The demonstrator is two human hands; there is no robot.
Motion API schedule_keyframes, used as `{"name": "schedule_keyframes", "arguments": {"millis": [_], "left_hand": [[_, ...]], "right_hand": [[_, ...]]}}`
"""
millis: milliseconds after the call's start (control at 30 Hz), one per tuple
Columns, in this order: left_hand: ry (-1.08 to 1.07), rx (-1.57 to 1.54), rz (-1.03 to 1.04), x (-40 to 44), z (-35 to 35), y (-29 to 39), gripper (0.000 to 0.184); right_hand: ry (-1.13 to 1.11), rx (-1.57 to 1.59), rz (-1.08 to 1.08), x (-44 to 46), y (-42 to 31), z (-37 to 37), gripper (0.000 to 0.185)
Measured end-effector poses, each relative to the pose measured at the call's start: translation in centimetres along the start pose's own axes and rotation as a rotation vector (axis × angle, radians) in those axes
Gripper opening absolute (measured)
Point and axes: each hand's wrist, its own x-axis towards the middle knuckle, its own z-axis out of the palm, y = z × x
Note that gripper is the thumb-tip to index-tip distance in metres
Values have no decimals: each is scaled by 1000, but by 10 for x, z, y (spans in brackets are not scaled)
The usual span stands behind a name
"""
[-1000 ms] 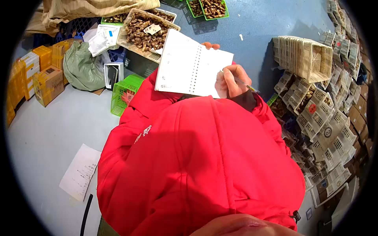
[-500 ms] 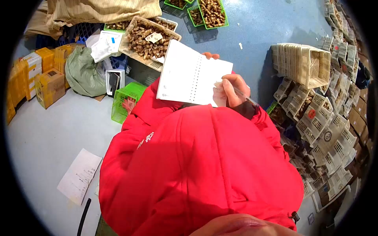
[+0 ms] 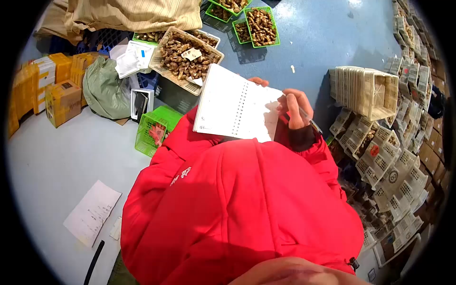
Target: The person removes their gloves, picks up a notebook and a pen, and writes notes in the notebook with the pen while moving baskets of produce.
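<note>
An open spiral-bound notebook point(image 3: 232, 105) lies tilted in front of my chest, with a few handwritten marks low on its left page. My left hand point(image 3: 259, 81) supports it from beneath; only the fingertips show past the far edge, and the rest is hidden by the pages. My right hand point(image 3: 295, 108) is closed around a pen point(image 3: 314, 125), whose rear end sticks out towards my sleeve. The fingers are at the right edge of the right page and cast a shadow on it. The pen's tip is hidden behind them.
Beyond the notebook stands a crate of brown root-like produce point(image 3: 183, 58); green baskets point(image 3: 262, 29) hold more. Stacked white crates point(image 3: 365, 90) line the right. At left are taped cartons point(image 3: 64, 102), a green sack point(image 3: 105, 88), a green basket point(image 3: 151, 127) and a written sheet point(image 3: 92, 213).
My right hand has shifted right and slightly down, from over the right page to its edge. The notebook and surroundings sit slightly lower in view.
</note>
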Motion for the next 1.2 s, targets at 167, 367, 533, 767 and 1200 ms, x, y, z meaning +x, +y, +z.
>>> {"name": "schedule_keyframes", "arguments": {"millis": [167, 367, 533, 767, 1200], "left_hand": [[230, -94, -278, -2, -24, 14, 57], [217, 8, 164, -3, -14, -10, 56], [209, 15, 200, -2, -13, -5, 55], [176, 41, 208, 8, -15, 2, 54], [230, 44, 332, 126, -35, -17, 51]], "right_hand": [[-4, -36, -88, 23, 3, -8, 27], [-68, 2, -55, 29, 5, 0, 26], [-59, -99, -149, 44, 11, 7, 18], [-51, -774, -589, 116, 10, 16, 33], [-234, -1246, -684, 235, -15, -64, 41]]}}
